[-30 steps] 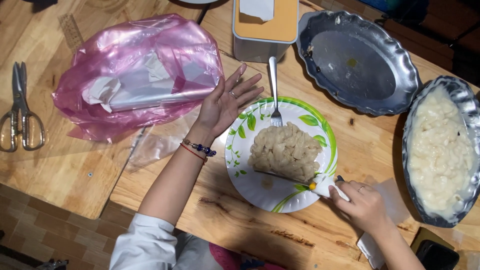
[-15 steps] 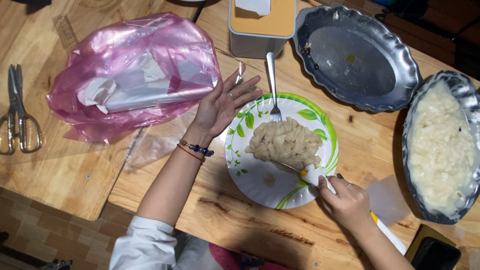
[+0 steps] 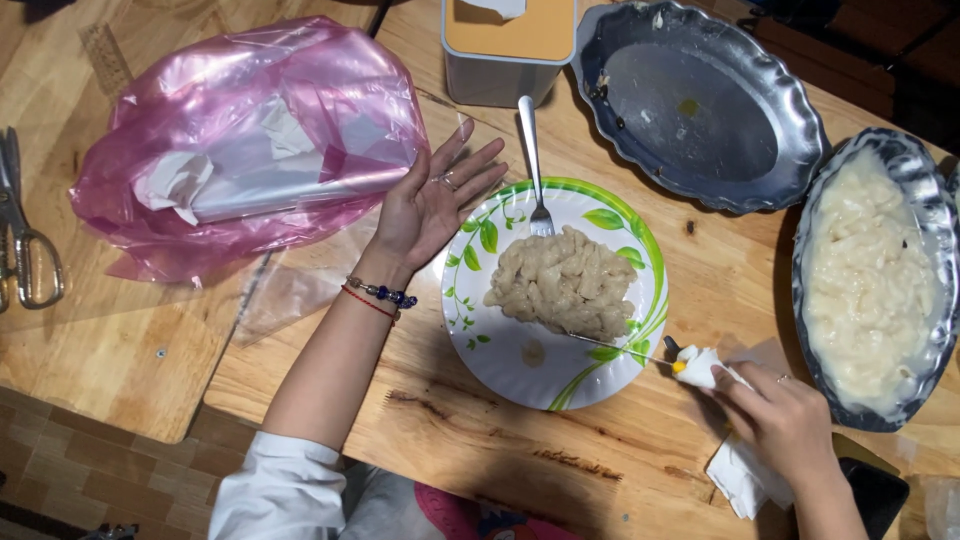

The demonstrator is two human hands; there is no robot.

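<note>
Change: the right hand [image 3: 785, 425] has been drawn lower right, the blade tip now at the food's lower edge.
Right hand: closed on a paper-wrapped thin metal knife [image 3: 640, 352], lower right.
Left hand [image 3: 430, 205]: fingers spread, palm up, laid at the plate's left rim.
Plate: round white leaf-patterned plate [image 3: 500, 350], centre, bearing a pale noodle mound [image 3: 565, 282] and a steel fork [image 3: 532, 165].
Surroundings: pink plastic bag [image 3: 250, 140], upper left.

Glossy paper plate [image 3: 500, 350], shiny metal trays [image 3: 790, 170], matt wooden table [image 3: 480, 440].
</note>
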